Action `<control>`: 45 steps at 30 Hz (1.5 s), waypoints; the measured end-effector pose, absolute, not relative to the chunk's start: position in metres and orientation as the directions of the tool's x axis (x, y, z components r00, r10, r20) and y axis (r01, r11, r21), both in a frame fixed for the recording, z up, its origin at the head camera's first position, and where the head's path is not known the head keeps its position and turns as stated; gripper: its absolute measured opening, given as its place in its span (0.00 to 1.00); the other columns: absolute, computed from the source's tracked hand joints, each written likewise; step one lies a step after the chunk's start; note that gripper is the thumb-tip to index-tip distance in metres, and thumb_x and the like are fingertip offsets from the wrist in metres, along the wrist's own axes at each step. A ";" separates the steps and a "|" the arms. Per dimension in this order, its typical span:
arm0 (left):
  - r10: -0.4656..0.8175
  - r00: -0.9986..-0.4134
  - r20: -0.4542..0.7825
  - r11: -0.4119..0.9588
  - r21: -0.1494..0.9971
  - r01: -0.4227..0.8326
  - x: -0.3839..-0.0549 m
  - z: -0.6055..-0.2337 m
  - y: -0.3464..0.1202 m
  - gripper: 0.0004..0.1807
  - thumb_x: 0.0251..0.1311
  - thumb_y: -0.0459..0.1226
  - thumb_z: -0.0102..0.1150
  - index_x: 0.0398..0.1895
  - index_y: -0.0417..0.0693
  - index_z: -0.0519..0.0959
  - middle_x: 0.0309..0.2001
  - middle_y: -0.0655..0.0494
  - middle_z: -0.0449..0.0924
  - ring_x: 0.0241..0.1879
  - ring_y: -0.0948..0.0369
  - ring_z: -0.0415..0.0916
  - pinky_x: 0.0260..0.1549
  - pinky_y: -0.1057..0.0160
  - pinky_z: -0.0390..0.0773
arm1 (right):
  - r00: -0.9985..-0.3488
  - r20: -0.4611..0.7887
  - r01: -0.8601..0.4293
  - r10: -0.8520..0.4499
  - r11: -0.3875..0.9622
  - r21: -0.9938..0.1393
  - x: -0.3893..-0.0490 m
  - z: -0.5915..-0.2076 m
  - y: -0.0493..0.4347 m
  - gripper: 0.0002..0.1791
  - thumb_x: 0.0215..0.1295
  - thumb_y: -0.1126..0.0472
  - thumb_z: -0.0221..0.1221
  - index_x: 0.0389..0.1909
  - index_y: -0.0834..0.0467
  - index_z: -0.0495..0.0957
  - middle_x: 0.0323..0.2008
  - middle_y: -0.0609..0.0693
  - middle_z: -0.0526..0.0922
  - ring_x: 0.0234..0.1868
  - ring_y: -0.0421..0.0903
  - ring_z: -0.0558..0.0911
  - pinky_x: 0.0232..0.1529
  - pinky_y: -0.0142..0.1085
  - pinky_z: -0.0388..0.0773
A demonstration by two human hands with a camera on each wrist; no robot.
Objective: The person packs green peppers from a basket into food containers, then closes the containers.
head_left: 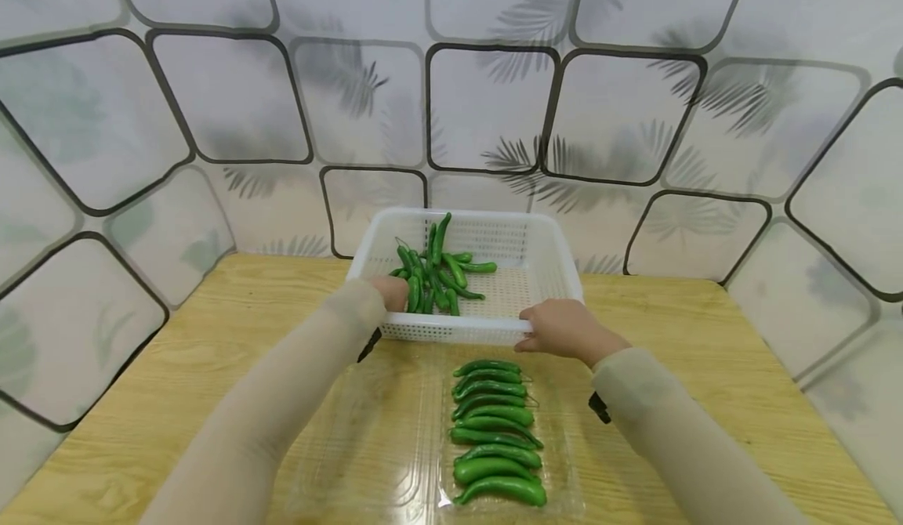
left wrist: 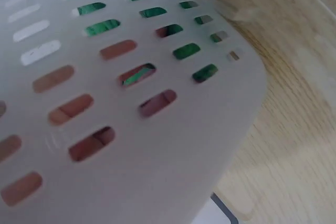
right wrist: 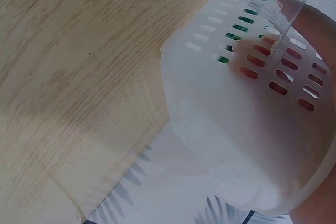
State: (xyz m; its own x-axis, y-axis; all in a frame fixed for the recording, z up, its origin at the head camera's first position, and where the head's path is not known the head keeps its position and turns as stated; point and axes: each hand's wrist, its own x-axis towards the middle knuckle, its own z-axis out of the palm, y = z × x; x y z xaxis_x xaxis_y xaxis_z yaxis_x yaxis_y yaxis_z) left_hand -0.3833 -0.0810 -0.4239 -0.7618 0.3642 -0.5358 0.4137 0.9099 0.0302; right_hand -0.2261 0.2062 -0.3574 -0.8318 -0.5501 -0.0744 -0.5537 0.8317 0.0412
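Note:
A white perforated plastic basket [head_left: 553, 247] holds a loose heap of green chili peppers [head_left: 455, 270], mostly towards its left side. My left hand [head_left: 392, 293] reaches over the near rim into the left corner, beside the peppers. Skin and bits of green show through the slots of the basket wall [left wrist: 157, 161] in the left wrist view; the wall hides how the fingers lie. At the near rim's right end, my right hand [head_left: 564, 327] grips the basket. Its thumb [right wrist: 310, 22] is outside the wall, while fingers show through the slots.
Before the basket lies an opened clear plastic clamshell container [head_left: 363, 439] on the wooden table [head_left: 204, 337]. Several green chili peppers [head_left: 487, 436] are stacked in a neat column in its right half. A patterned wall covering [head_left: 487, 110] encloses the table's back and sides.

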 end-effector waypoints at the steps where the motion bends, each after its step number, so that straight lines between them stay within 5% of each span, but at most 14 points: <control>1: 0.366 -0.759 -0.539 0.910 0.034 0.414 -0.371 -0.409 -0.079 0.07 0.61 0.33 0.54 0.38 0.42 0.80 0.36 0.49 0.78 0.31 0.58 0.70 0.29 0.61 0.70 | -0.829 -0.074 -0.558 -0.554 0.829 0.040 -0.226 -0.357 0.206 0.16 0.54 0.43 0.64 0.24 0.50 0.74 0.17 0.40 0.72 0.18 0.40 0.71 0.20 0.37 0.69; 9: 0.377 -0.799 -0.468 0.924 0.129 0.361 -0.313 -0.339 -0.080 0.06 0.59 0.35 0.59 0.31 0.42 0.84 0.29 0.53 0.81 0.26 0.61 0.73 0.26 0.65 0.72 | -0.830 -0.072 -0.556 -0.553 0.830 0.038 -0.227 -0.358 0.204 0.16 0.54 0.42 0.63 0.23 0.49 0.73 0.17 0.39 0.72 0.18 0.39 0.70 0.19 0.37 0.68; 14: 0.431 -0.804 -0.409 0.902 0.209 0.377 -0.316 -0.331 -0.088 0.06 0.58 0.36 0.62 0.34 0.42 0.84 0.29 0.54 0.81 0.23 0.61 0.76 0.24 0.66 0.74 | -0.833 -0.063 -0.553 -0.550 0.832 0.040 -0.226 -0.358 0.205 0.17 0.54 0.42 0.63 0.22 0.49 0.72 0.17 0.40 0.72 0.17 0.39 0.70 0.18 0.37 0.68; 21: 0.485 -0.817 -0.313 0.871 0.259 0.418 -0.310 -0.317 -0.098 0.07 0.58 0.32 0.61 0.38 0.38 0.82 0.40 0.49 0.80 0.35 0.57 0.77 0.35 0.60 0.77 | -0.840 -0.067 -0.541 -0.538 0.841 0.033 -0.224 -0.357 0.205 0.17 0.54 0.42 0.63 0.22 0.49 0.72 0.17 0.40 0.72 0.17 0.40 0.70 0.18 0.37 0.68; 37: 0.477 -0.867 -0.143 0.844 0.350 0.407 -0.286 -0.310 -0.099 0.04 0.62 0.33 0.57 0.32 0.41 0.79 0.31 0.52 0.78 0.31 0.58 0.74 0.35 0.58 0.74 | -0.843 -0.068 -0.535 -0.533 0.844 0.020 -0.225 -0.355 0.205 0.17 0.55 0.44 0.64 0.22 0.49 0.71 0.16 0.40 0.70 0.16 0.40 0.68 0.18 0.36 0.66; 45: 0.473 -0.879 0.056 0.816 0.349 0.461 -0.264 -0.308 -0.092 0.07 0.63 0.37 0.57 0.39 0.42 0.79 0.35 0.52 0.80 0.34 0.58 0.76 0.36 0.57 0.75 | -0.839 -0.075 -0.541 -0.538 0.840 0.026 -0.225 -0.356 0.205 0.16 0.55 0.44 0.64 0.23 0.49 0.72 0.16 0.40 0.71 0.17 0.40 0.69 0.18 0.36 0.66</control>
